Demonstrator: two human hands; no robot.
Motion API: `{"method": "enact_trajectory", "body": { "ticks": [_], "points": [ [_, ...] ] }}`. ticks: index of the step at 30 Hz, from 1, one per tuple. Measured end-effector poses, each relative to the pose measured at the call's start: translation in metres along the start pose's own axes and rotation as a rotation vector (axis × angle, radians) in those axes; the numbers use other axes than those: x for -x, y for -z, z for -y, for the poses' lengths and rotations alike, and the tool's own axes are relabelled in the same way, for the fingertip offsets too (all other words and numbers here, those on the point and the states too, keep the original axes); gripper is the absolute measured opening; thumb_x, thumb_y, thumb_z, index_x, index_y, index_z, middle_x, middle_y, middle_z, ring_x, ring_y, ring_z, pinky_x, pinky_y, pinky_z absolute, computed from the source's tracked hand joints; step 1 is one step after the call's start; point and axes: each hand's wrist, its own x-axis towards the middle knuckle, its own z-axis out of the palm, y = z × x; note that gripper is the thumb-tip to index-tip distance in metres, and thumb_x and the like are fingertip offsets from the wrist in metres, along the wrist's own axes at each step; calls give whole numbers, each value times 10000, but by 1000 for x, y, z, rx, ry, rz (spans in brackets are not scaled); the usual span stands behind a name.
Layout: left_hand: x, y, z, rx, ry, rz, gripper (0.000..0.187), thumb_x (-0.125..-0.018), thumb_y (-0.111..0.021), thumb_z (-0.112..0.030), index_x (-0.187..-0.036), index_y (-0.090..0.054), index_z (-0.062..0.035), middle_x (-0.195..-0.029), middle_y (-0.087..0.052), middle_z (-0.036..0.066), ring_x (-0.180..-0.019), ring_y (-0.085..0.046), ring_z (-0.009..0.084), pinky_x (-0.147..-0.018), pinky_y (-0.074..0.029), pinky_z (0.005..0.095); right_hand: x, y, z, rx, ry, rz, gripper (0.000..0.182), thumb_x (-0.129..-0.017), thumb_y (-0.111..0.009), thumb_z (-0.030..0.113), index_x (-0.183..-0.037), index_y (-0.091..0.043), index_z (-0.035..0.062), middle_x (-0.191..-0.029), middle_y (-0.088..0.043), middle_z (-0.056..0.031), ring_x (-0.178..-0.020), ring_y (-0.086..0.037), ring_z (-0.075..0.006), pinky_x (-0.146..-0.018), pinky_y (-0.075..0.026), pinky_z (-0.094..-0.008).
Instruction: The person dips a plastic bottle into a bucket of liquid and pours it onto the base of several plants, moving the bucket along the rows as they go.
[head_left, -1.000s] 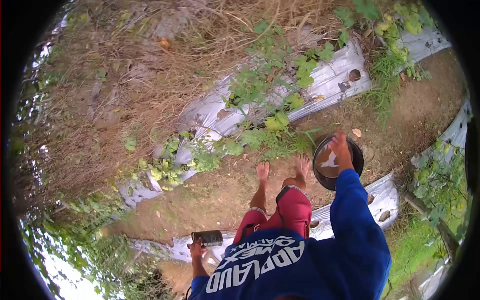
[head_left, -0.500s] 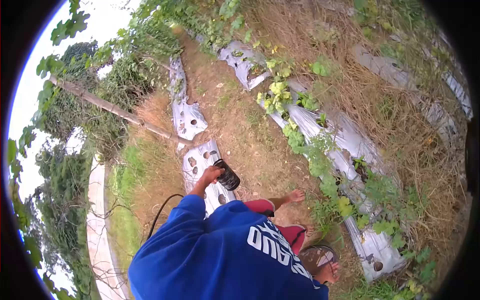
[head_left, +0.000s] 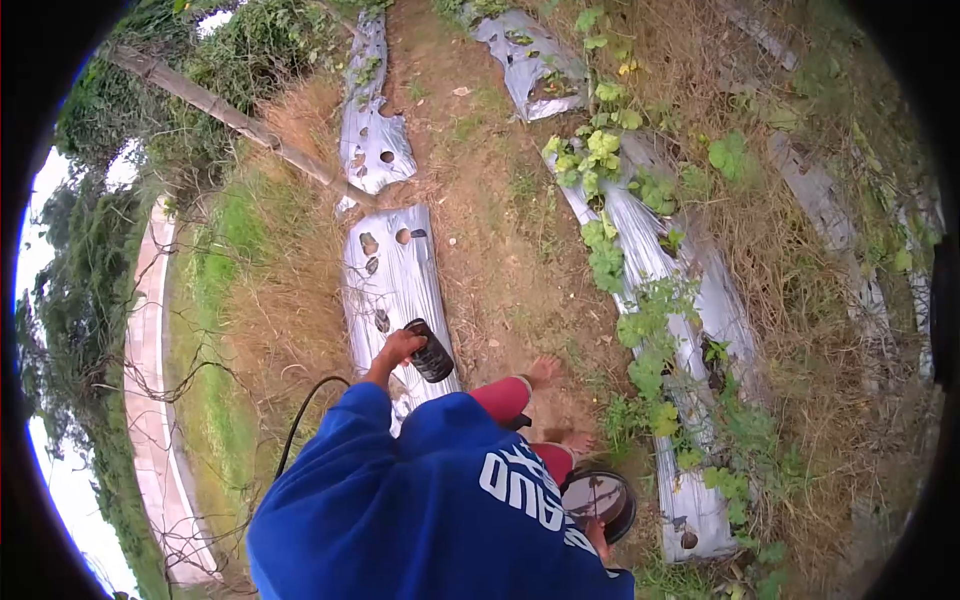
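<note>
My left hand [head_left: 402, 348] is closed around the upper end of a black cylindrical can [head_left: 431, 356] with a ridged, mottled side. The can is tilted and held over the silver plastic sheet [head_left: 395, 270] of the left row, which has several round holes. Low in view, my right hand [head_left: 597, 538] is at the near rim of a round dark bucket [head_left: 628, 510]. Its fingers reach over the rim and seem to grip it, though they are partly hidden. Something brownish shows inside the bucket.
Bare feet [head_left: 545, 371] stand on the dirt path [head_left: 500, 250] between two plastic-covered rows. Leafy vines [head_left: 600, 160] grow along the right row [head_left: 640, 235]. A slanting wooden pole [head_left: 240, 122] meets the left row. Dry grass, a black cable [head_left: 297, 425] and a pale concrete strip [head_left: 150, 400] lie left.
The view has tilted further down, and the rows have shifted in it. My left hand still holds the can, now more upright. My right hand and the bucket have shifted left in view together.
</note>
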Motion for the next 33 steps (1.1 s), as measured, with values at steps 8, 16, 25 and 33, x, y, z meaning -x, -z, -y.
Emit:
{"method": "enact_trajectory", "body": {
  "ticks": [8, 16, 25, 33],
  "points": [
    [-66, 32, 51, 403, 48, -192, 394, -797, -626, -348, -732, -611, 40, -560, -546, 110, -438, -526, 183, -398, -429, 327, 81, -164, -118, 129, 338, -504, 496, -574, -628, 411, -893, -368, 136, -837, -344, -56, -767, -387, -246, -797, -349, -533],
    [-212, 46, 151, 329, -114, -195, 414, -766, -628, -356, -723, -633, 55, -569, -592, 148, -441, -567, 209, -437, -458, 344, 95, -270, -255, 479, 77, -241, 501, -565, -631, 447, -682, -245, 150, -660, -260, -25, -620, -338, -242, -674, -337, -424],
    [-326, 186, 69, 576, 49, -200, 434, -782, -630, -389, -704, -616, 37, -585, -574, 137, -458, -558, 216, -452, -458, 342, 88, -392, -505, 630, 204, -302, 511, -628, -592, 510, -650, -243, 138, -595, -291, -57, -578, -346, -248, -672, -356, -447],
    [-460, 322, 27, 708, -106, -262, 412, -831, -623, -356, -628, -536, -9, -496, -487, 72, -413, -462, 140, -407, -354, 310, 11, -473, -752, 844, 77, -193, 482, -614, -566, 496, -678, -267, 124, -578, -257, -60, -595, -324, -244, -725, -351, -434]
  ]
}}
